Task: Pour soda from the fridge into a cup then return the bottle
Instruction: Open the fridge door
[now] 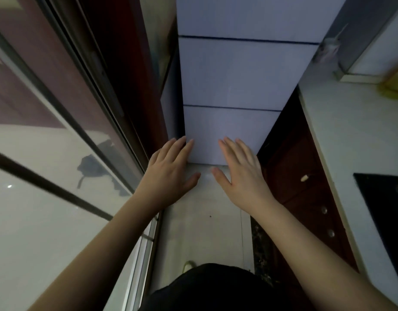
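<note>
A tall pale fridge stands straight ahead with its three doors closed, split by two dark seams. My left hand and my right hand are both held out in front of it with straight, spread fingers, level with the lowest door in the picture. Neither hand holds anything. Whether the fingertips touch the door I cannot tell. No soda bottle shows. A clear cup-like shape stands blurred at the far end of the counter on the right.
A glass sliding door with dark frames runs along the left. On the right a white countertop sits over dark red cabinets, with a black hob and a yellow object. Pale floor tiles lie underfoot.
</note>
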A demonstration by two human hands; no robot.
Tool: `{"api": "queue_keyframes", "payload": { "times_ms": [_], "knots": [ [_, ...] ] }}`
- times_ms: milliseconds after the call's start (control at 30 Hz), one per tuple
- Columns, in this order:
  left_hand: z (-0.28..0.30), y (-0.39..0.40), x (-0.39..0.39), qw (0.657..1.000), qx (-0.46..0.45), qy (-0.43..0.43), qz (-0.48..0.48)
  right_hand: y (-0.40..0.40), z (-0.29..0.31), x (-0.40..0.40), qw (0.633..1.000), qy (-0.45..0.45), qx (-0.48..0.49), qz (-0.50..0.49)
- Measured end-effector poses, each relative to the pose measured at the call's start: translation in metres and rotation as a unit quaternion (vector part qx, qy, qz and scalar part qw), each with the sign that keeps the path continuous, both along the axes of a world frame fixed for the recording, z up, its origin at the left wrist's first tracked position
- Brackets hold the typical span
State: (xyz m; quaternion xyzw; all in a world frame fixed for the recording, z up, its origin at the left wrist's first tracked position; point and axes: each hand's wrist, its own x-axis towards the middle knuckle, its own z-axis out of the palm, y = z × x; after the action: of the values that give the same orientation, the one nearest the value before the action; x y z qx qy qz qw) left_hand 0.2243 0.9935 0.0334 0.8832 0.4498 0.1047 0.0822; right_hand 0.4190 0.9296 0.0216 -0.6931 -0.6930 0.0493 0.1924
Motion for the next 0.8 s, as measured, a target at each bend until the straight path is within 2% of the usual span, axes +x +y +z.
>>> {"api": "queue_keyframes", "payload": {
  "times_ms": [133,467,800],
  "knots": [
    [0.011,0.053,0.013,0.999,0.026,-0.028,0.004,0.050,0.010,0.012,1.000,-0.007,0.020,-0.002],
    [0.039,0.195,0.067,0.997,0.073,-0.026,0.027,0.208,0.016,0.064,0.996,-0.031,0.070,0.035],
    [0.075,0.312,0.129,0.977,0.116,-0.039,0.173,0.369,0.052,0.128,0.980,-0.039,0.154,0.116]
  ]
}}
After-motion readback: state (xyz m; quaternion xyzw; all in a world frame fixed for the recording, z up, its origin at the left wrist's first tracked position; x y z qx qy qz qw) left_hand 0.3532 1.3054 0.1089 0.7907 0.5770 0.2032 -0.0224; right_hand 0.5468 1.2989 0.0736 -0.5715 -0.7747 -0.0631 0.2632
